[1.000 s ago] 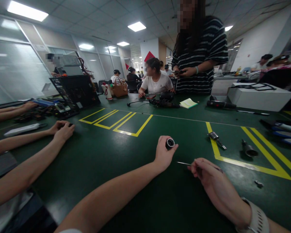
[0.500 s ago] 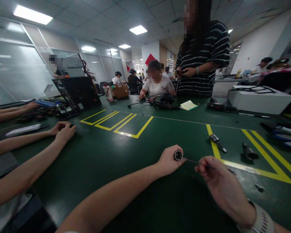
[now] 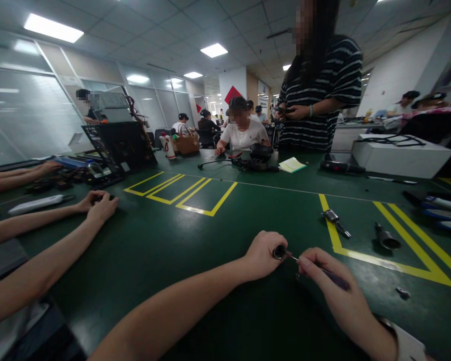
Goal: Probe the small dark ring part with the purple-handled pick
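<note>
Black ring (image 3: 278,251) gripped in curled left hand (image 3: 262,254); right hand (image 3: 328,288) pinches screwdriver (image 3: 340,282)

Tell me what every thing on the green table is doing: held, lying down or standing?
left hand: closed around the small round part
right hand: pinching the thin tool
small round part: held, open end showing
thin tool: held, tip at the small round part
metal bit: lying flat, untouched
dark cone piece: lying on its side, untouched
notepad: lying flat
</note>
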Motion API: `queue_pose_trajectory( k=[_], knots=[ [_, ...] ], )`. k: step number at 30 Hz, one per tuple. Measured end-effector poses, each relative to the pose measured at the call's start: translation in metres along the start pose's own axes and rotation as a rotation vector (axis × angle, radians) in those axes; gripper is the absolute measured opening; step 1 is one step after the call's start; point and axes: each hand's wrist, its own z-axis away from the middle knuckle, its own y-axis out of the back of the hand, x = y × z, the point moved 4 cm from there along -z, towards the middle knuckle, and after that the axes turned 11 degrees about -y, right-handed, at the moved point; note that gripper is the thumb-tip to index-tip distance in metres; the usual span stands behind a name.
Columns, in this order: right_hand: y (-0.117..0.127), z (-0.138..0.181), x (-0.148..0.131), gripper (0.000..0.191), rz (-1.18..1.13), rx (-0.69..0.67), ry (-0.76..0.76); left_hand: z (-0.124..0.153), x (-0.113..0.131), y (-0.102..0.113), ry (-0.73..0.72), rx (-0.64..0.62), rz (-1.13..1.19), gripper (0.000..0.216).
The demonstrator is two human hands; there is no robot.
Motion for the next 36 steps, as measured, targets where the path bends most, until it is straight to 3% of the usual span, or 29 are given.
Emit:
queue_pose_trajectory(
  k=[6,11,19,29,36],
  knots=[
    [0.003,-0.008,0.007,0.023,-0.398,0.014,-0.161,0.001,0.002,0.002,0.015,0.019,0.047,0.011],
    [-0.002,-0.008,0.008,0.020,-0.583,-0.012,-0.280,-0.001,0.003,0.002,0.046,-0.019,0.077,0.014],
    [0.002,-0.005,0.013,0.023,-0.253,0.041,-0.058,-0.002,0.002,0.000,0.021,-0.045,0.011,0.014],
    [0.001,-0.009,0.009,0.024,-0.549,0.009,-0.287,0.000,0.000,-0.001,0.001,-0.038,0.037,0.014],
    [0.003,-0.009,0.014,0.022,-0.580,0.038,-0.324,-0.001,0.002,-0.001,0.019,-0.068,0.006,0.013]
  ],
)
